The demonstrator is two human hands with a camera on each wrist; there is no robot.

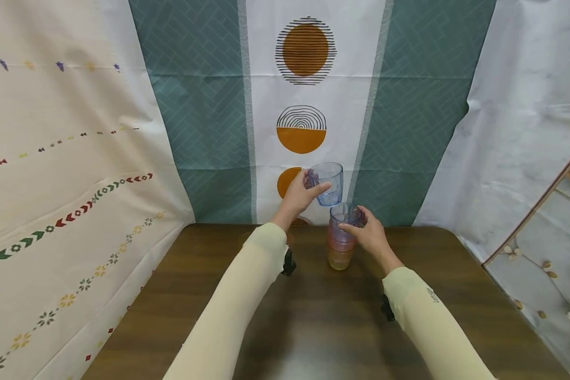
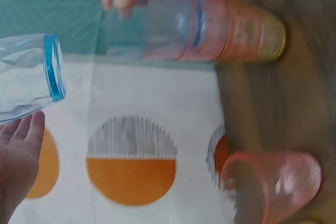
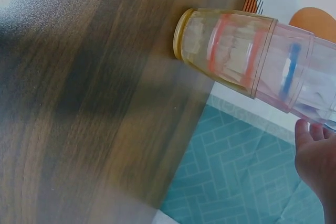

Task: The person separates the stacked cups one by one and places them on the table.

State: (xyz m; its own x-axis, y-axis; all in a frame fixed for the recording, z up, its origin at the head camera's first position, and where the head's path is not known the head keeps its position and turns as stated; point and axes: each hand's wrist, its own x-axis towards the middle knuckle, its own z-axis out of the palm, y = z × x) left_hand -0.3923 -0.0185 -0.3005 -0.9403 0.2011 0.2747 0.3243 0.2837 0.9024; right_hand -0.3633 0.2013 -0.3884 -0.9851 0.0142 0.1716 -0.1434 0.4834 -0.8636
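Note:
My left hand (image 1: 300, 194) grips a clear blue mug (image 1: 331, 184) by its handle side, up in the air above a stack of cups. The stack stands upright near the table's far edge: a yellow cup (image 3: 197, 40) at the bottom, a pink cup (image 3: 273, 77) in it, and a clear blue cup (image 1: 345, 212) on top. My right hand (image 1: 371, 232) holds that top blue cup at its right side. The held mug is apart from the stack, slightly to its upper left. Another pink cup (image 2: 289, 182) stands on the table, mostly hidden behind my left arm in the head view.
The brown wooden table (image 1: 313, 322) ends at a patterned cloth backdrop (image 1: 209, 132). White and floral cloths hang at both sides. A yellowish rim (image 2: 310, 222) shows at the bottom edge of the left wrist view, beside the pink cup.

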